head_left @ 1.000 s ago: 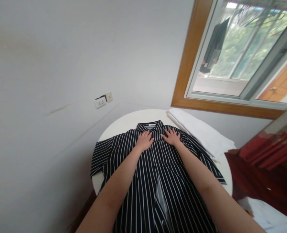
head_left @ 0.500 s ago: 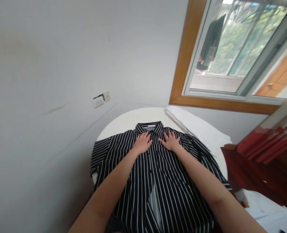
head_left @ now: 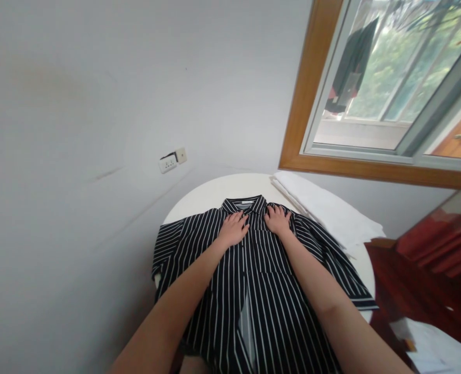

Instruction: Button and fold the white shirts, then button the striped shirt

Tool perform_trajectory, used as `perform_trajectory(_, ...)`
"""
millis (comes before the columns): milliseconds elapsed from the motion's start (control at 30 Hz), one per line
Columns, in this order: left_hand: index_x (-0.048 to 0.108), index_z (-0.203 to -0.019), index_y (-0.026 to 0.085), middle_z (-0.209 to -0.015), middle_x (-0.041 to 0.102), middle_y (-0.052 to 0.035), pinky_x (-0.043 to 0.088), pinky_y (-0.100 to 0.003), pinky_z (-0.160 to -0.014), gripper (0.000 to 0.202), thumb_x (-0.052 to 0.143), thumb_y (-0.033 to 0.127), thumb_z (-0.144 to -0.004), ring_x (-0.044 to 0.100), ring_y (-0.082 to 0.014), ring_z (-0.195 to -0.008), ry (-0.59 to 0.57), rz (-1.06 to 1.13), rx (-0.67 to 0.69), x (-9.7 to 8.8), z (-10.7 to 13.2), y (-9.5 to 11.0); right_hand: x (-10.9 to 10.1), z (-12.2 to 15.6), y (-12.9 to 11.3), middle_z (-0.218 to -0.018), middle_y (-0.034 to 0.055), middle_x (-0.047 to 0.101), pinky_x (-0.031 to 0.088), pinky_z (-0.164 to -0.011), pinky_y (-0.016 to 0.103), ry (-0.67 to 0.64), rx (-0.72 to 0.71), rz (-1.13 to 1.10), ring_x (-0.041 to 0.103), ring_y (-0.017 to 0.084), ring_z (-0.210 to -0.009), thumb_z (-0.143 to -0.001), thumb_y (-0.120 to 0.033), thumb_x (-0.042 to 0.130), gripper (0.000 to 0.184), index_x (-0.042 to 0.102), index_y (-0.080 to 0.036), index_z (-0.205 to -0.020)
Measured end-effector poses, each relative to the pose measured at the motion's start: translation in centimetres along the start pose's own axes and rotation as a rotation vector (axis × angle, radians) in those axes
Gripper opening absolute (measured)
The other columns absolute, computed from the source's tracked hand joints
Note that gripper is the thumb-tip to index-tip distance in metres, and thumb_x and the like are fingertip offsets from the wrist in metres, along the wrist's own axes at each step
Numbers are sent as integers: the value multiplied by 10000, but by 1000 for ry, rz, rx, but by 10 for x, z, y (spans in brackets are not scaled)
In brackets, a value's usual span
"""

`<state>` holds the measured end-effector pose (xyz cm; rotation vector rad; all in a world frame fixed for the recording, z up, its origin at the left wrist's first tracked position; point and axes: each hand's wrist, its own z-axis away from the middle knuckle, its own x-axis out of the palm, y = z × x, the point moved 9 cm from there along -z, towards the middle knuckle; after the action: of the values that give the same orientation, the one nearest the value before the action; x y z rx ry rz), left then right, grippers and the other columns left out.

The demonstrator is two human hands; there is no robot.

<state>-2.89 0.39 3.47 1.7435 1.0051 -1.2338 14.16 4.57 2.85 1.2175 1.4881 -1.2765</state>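
Observation:
A black shirt with thin white stripes (head_left: 269,291) lies spread front-up on a round white table (head_left: 214,195), collar at the far side, short sleeves out to both sides. My left hand (head_left: 234,228) lies flat on the shirt's chest just below the collar, fingers stretched out. My right hand (head_left: 277,219) rests on the shirt beside the collar, fingers bent down onto the cloth. Both forearms run over the shirt's front. The lower placket gapes a little.
Folded white cloth (head_left: 327,213) lies at the table's far right edge. A wall socket (head_left: 171,161) is on the grey wall to the left. A wood-framed window (head_left: 370,104) is at the upper right. Dark red furniture (head_left: 429,270) stands to the right.
Both hands stay on the shirt's chest near the collar. The right hand's fingers have curled closer to the collar. The view has shifted slightly.

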Motion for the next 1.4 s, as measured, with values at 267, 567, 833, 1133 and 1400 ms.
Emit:
perform_trajectory(267, 442, -1373, 213, -1494, 365, -85, 242, -447, -1124, 504, 310, 451, -949, 331, -248, -1366, 17, 7, -6, 1, -9, -1, -35, 7, -11, -1252, 128, 554, 273, -1047, 448, 166, -149, -89, 435, 274, -1198, -922, -304, 379, 371, 577, -191, -1215)
perform_trajectory(567, 624, -1139, 202, -1154, 638, -61, 412, -322, -993, 350, 342, 244, -936, 552, -194, -1090, 301, 78, -13, -53, -3, -9, -19, 45, -103, -1177, 70, 602, 351, -996, 336, -11, -771, -224, 496, 191, -1120, -911, -204, 440, 345, 612, -204, -1210)
perform_trajectory(833, 640, -1118, 167, -1082, 624, -130, 398, -412, -910, 362, 408, 122, -844, 505, -284, -1047, 386, -135, -410, -79, 23, -101, -10, 50, -106, -1399, 53, 481, 330, -985, 412, -18, -753, -136, 407, 233, -1242, -958, -537, 319, 483, 507, -304, -1338)
perform_trajectory(1133, 678, -1061, 152, -1065, 636, -174, 410, -432, -810, 487, 295, 417, -921, 514, -333, -1013, 283, -242, -743, -76, 55, -171, -12, 49, -103, -1406, 26, 487, 321, -1000, 380, -23, -736, -153, 406, 214, -1257, -970, -504, 321, 456, 545, -286, -1302)
perform_trajectory(1400, 737, -896, 205, -999, 685, -140, 414, -417, -870, 629, 340, 685, -810, 552, -337, -1017, -60, -138, -524, -59, 38, -197, -9, 47, -104, -1420, 27, 469, 298, -1022, 391, -33, -719, -155, 373, 208, -1294, -967, -507, 329, 452, 520, -298, -1319)
